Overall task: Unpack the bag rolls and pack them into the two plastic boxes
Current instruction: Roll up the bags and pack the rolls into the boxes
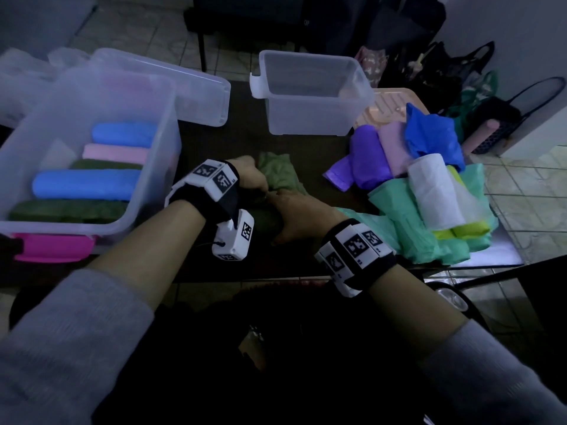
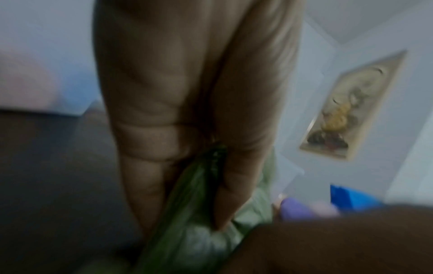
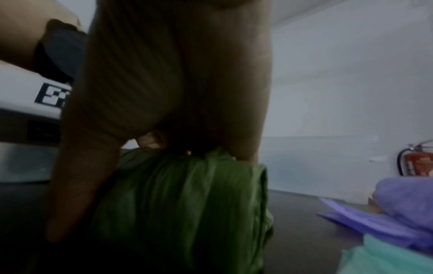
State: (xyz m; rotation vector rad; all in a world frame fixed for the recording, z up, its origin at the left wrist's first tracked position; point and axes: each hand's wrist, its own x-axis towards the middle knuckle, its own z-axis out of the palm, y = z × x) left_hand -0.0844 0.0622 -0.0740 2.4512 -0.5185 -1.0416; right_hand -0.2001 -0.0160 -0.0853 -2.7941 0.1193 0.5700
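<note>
Head view is showing you working mid-table; your left hand (image 1: 250, 176) is pinching the loose wrapper (image 1: 277, 171), your right hand (image 1: 290, 214) is curling round the green roll (image 3: 182, 204); it's looking light, soft, slippery, so grip the firm middle.

**Both hands meeting at table centre**

Left hand (image 1: 250, 176): forearm angled in from lower left, white-and-black marker band on wrist, fingers (image 2: 161, 166) pressed together, pinching green film. Right hand (image 1: 291, 216): forearm in from lower right, same band, palm down, thumb splayed toward the body, fingers curled over a dark green plastic roll (image 3: 187, 213).
</note>
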